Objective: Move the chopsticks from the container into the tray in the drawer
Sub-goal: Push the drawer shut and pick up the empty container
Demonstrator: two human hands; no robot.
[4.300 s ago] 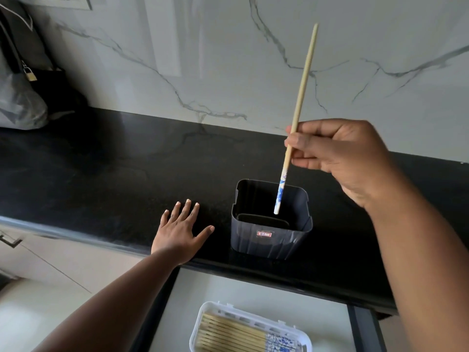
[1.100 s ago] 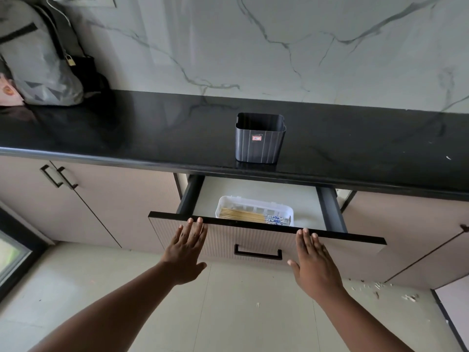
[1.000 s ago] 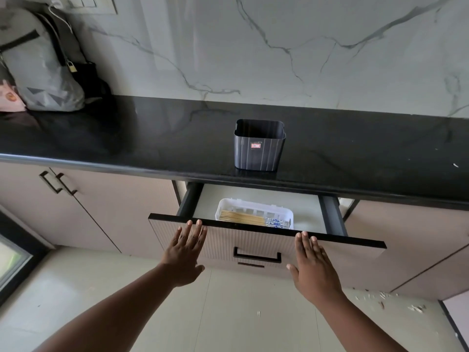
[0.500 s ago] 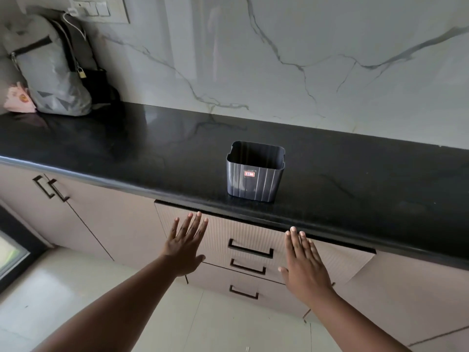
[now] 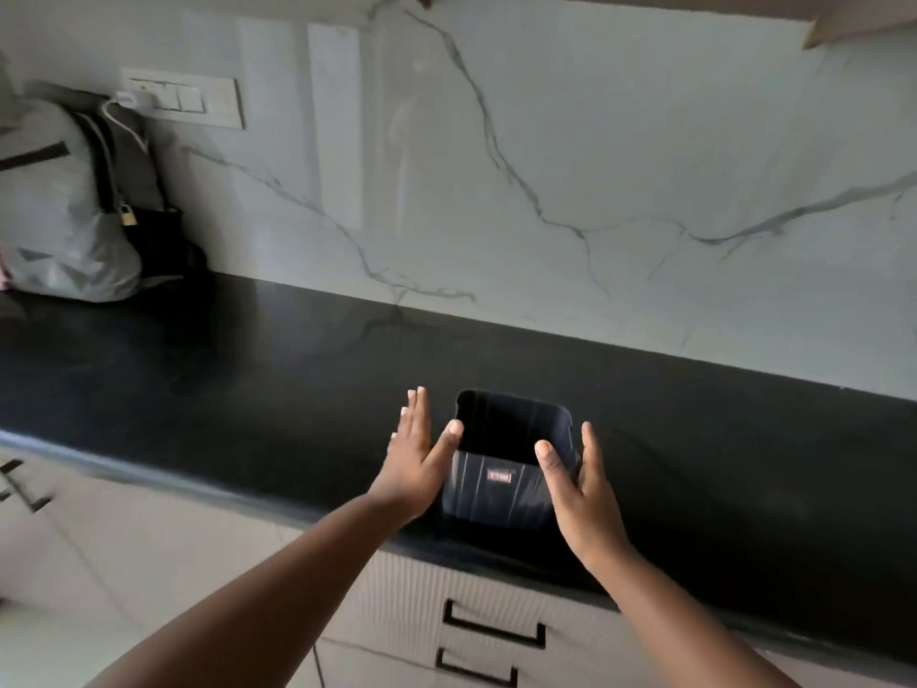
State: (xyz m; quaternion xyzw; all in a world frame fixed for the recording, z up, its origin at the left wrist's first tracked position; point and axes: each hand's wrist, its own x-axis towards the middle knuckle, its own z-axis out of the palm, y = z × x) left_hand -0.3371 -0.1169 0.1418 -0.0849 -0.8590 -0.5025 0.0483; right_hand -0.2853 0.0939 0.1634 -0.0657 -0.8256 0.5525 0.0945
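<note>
With the ribbed beige drawer front [image 5: 476, 608] now pushed shut over the tray and chopsticks, out of sight inside, we bring both hands up, left hand [image 5: 414, 469] at nine o'clock and right hand [image 5: 578, 481] at three o'clock of the empty dark ribbed plastic container [image 5: 501, 469] on the black stone surface [image 5: 248, 369], each grip spread and holding nothing, so the transfer looks finished.

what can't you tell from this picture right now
- Tray and chopsticks: head view, hidden behind the shut drawer.
- Container floor: too dark to see.
- Left hand and right hand: touching the container or not, unclear.
- Bag: cut off by the left edge.
</note>
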